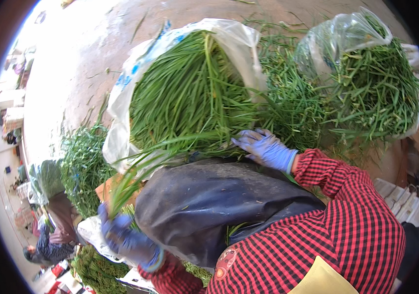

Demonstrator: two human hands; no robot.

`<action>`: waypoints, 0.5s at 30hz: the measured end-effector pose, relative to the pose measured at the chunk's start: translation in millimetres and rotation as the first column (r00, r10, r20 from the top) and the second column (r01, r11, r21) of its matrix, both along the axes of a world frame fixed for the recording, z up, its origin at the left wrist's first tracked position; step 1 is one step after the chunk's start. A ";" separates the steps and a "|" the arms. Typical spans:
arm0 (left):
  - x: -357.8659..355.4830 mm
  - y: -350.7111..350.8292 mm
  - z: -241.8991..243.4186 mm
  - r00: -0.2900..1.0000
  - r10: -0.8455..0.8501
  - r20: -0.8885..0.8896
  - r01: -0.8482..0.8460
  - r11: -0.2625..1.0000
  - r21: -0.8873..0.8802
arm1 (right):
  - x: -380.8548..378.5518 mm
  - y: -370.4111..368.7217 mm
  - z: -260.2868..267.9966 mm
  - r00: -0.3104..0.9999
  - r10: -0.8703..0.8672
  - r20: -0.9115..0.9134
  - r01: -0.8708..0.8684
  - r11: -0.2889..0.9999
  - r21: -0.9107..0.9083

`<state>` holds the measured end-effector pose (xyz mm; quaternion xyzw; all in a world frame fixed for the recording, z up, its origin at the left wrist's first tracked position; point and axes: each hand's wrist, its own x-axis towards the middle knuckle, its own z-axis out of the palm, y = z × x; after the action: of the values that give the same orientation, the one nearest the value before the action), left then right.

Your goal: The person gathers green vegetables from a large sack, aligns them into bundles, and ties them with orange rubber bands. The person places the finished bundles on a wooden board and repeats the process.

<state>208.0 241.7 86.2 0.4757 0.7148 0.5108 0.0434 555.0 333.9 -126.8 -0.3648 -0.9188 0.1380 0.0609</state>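
Observation:
My left hand (130, 239), in a blue glove and somewhat blurred, grips the lower ends of a small bunch of long green leafy stalks (132, 180), whose tips fan up to the right. My right hand (266, 149), gloved in blue too, lies with fingers spread at the near right edge of a large heap of long green stalks (183, 88). That heap sits in an opened white plastic bag (117, 106) before my knees. A dark waterproof apron (213, 198) covers my lap. What lies under the right fingers is partly hidden.
Loose green stalks (294, 95) cover the floor at the right, beside a clear bag (327, 44) and another heap (378, 88). More greens (84, 161) are piled at the left. Bundled greens (99, 270) lie at lower left. A person (53, 246) is beyond them.

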 end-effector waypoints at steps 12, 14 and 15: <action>42.9 49.7 -19.3 0.791 -0.505 -0.347 0.505 0.858 -0.097 | 106.1 -5.5 -19.4 0.891 -0.376 0.254 0.452 0.681 -0.577; 62.1 55.2 -33.7 0.833 -0.532 -0.151 0.531 0.846 -0.047 | 45.4 -18.4 -21.6 0.938 -0.285 -0.199 0.066 0.709 -0.702; 68.1 53.6 -36.3 0.848 -0.514 -0.125 0.512 0.857 -0.051 | 15.8 -26.2 -29.2 0.894 -0.337 -0.294 -0.050 0.578 -0.815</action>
<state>276.1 295.3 49.9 0.6822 0.5671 0.4417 0.1336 570.8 307.8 -156.0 -0.3889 -0.6860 0.6074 0.0962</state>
